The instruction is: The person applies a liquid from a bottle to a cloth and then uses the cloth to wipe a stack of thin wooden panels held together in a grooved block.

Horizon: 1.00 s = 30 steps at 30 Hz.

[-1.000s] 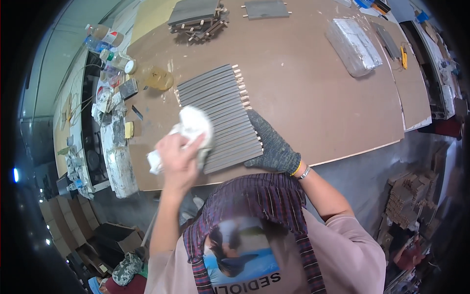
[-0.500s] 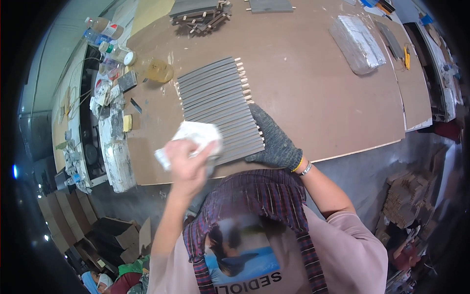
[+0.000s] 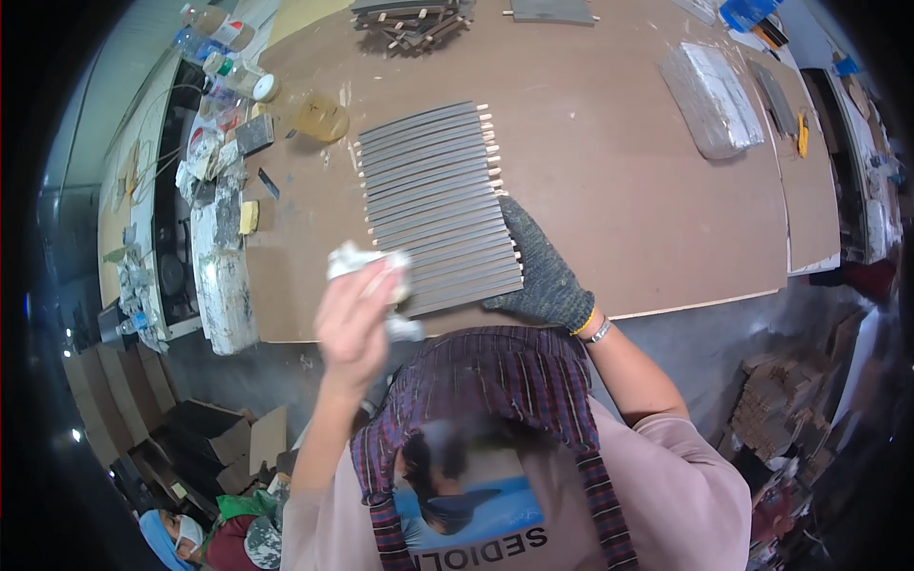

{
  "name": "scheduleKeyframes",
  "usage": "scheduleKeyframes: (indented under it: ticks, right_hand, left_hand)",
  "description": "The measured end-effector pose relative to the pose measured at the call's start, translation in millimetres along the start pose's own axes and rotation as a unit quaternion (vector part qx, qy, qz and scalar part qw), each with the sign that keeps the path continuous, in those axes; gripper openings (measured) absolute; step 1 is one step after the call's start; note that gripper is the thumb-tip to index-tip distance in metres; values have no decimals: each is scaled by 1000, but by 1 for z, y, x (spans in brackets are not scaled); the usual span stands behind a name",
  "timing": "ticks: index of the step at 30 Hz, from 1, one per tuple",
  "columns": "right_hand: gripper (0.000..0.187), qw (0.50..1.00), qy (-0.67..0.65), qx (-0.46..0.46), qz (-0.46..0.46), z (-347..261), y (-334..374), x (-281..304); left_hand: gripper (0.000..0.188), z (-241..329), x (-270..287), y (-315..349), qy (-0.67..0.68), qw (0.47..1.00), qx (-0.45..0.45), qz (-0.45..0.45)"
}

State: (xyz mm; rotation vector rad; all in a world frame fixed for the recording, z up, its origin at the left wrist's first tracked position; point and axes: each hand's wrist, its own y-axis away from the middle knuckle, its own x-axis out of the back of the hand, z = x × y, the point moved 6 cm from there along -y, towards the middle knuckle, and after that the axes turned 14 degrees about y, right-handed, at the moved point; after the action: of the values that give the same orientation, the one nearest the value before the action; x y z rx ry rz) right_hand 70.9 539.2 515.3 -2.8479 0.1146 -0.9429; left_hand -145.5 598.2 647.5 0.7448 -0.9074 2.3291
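Observation:
A grey slatted panel with pale wooden pegs along both side edges lies on the brown table in front of me. My right hand, in a dark knitted glove, grips the panel's near right edge, with some fingertips hidden at or below the slats. My bare left hand is closed on a white cloth at the panel's near left corner. Motion blurs that hand slightly, and its fingers cover part of the cloth.
The brown table carries a stack of slatted pieces at the back and a plastic-wrapped white bundle at right. A jar of yellowish liquid, bottles and a yellow block stand left. A masked person is at lower left.
My left hand and the cloth have shifted toward the panel's left edge, baring more of its near slats. The right hand keeps its hold. The whole view has shifted slightly.

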Motion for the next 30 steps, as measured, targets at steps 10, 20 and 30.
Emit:
scheduleKeyframes:
  ticks: [10,20,30]
  right_hand:
    - [112,1000,3,0,-5,-10,-3,3]
    - [118,999,-5,-11,-45,4,0,-6]
    - [123,995,-71,-44,-54,-4,1,7]
  left_hand:
    - [47,-71,24,72,-78,989,69,-108]
    - [53,-29,-54,-17,16,982,-32,-185]
    - [61,-131,39,-36,-231,966,102,47]
